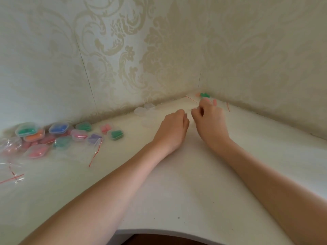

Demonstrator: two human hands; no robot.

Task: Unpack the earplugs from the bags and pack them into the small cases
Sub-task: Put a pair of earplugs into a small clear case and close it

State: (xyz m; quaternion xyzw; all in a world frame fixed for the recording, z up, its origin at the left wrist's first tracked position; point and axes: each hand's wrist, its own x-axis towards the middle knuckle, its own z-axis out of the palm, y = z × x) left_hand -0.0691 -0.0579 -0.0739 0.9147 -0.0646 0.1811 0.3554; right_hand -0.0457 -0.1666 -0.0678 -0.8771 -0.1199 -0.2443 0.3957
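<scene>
Both hands meet near the upper middle of the frame, over the white desk (177,183) close to the corner of the patterned wall. The left hand (174,125) has its fingers curled, and the right hand (208,119) is curled too; between them a clear bag (190,110) with a thin red strip seems to be pinched, though it is too faint to be sure. Green earplugs (204,95) lie in the corner just above the right hand. Empty clear cases (144,110) sit by the wall, left of the hands. At the left of the frame a cluster of filled cases (58,128) holds green, blue, orange and pink earplugs, with loose clear bags (12,174) lying beside them.
</scene>
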